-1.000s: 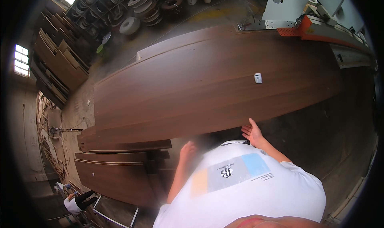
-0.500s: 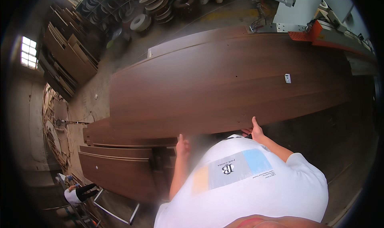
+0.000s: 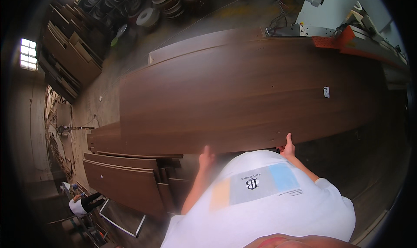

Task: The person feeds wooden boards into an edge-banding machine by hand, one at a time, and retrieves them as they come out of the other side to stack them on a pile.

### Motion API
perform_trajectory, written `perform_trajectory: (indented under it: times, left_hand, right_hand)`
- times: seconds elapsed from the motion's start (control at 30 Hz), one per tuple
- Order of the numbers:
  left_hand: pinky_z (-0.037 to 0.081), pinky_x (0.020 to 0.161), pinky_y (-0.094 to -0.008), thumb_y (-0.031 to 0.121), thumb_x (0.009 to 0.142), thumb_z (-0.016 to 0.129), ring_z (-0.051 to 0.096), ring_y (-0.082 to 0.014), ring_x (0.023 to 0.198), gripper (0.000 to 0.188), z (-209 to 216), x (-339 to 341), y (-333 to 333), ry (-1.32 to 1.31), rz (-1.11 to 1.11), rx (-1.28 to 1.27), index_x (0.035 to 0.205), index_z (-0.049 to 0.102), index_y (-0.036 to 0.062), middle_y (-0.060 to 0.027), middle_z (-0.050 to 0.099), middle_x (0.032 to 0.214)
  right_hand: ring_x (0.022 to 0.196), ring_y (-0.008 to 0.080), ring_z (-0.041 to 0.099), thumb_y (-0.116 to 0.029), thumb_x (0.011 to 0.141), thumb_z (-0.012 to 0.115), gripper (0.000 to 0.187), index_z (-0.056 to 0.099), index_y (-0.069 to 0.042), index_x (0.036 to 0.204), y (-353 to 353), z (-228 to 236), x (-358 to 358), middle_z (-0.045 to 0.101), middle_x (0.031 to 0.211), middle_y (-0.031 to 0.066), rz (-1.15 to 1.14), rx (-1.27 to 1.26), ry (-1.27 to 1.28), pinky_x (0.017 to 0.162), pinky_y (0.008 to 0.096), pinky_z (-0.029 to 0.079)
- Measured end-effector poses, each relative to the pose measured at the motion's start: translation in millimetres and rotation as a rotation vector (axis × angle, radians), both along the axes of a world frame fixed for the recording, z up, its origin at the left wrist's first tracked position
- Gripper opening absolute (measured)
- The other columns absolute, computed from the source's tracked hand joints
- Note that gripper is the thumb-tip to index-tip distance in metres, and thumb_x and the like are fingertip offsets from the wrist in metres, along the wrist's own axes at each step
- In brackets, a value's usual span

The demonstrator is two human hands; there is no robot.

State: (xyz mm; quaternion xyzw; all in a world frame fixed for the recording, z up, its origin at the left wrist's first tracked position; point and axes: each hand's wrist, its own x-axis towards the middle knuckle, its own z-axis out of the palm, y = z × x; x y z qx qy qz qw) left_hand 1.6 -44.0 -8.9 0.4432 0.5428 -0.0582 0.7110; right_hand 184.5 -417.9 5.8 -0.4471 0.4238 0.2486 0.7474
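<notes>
A long dark-brown wooden panel (image 3: 208,96) with a small white label (image 3: 326,92) lies flat in front of me. Its near edge rests in both of my hands. My left hand (image 3: 207,156) grips that edge left of my body, thumb up against it; the fingers are mostly hidden and a little blurred. Farther right, my right hand (image 3: 287,147) clasps the same edge with the thumb on top and the fingers curled beneath. A few small holes dot the panel's surface.
More brown boards (image 3: 124,178) are stacked at the lower left. An orange machine guard (image 3: 332,41) and a metal bracket (image 3: 293,29) border the panel's far right. Rolls of edging (image 3: 147,16) stand at the back, boards lean at the far left, and another person (image 3: 80,206) is at lower left.
The panel and its label have shifted to the right, and both my hands have moved right along with it. My view has turned slightly as well.
</notes>
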Motion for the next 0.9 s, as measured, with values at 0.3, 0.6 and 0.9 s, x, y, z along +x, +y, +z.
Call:
perform_trajectory:
  times: [0.3, 0.6, 0.9]
  left_hand:
    - [0.035, 0.045, -0.0291, 0.053, 0.100, 0.048, 0.044, -0.0123, 0.047, 0.057, 57, 49, -73, 0.066, -0.230, 0.059, 0.068, 0.060, 0.0067, -0.0009, 0.048, 0.052]
    - [0.051, 0.069, -0.0382, 0.039, 0.096, 0.055, 0.066, -0.0217, 0.074, 0.039, 86, 60, -72, -0.147, -0.834, 0.598, 0.111, 0.066, 0.0048, -0.0122, 0.068, 0.083]
    - [0.007, 0.123, -0.0421, 0.054, 0.097, 0.044, 0.010, -0.0229, 0.152, 0.077, 62, 88, -27, -0.278, -1.165, 1.389, 0.154, 0.026, 0.0036, -0.0084, 0.016, 0.164]
  right_hand:
    - [0.058, 0.0094, 0.048, -0.069, 0.077, 0.070, 0.059, 0.063, -0.016, 0.103, -42, 6, 30, 0.058, 0.075, -0.0025, -0.223, -0.220, 0.001, 0.052, 0.0235, 0.036]
    - [0.122, 0.0238, 0.051, -0.067, 0.088, 0.056, 0.071, 0.052, -0.017, 0.138, -64, 11, 49, 0.054, 0.136, 0.0026, -0.343, -0.174, -0.037, 0.101, 0.0371, 0.042]
    - [0.104, 0.0190, 0.051, -0.067, 0.081, 0.065, 0.064, 0.059, -0.015, 0.118, 11, 5, -9, 0.057, 0.115, 0.0026, -0.150, -0.063, 0.040, 0.096, 0.0342, 0.036]
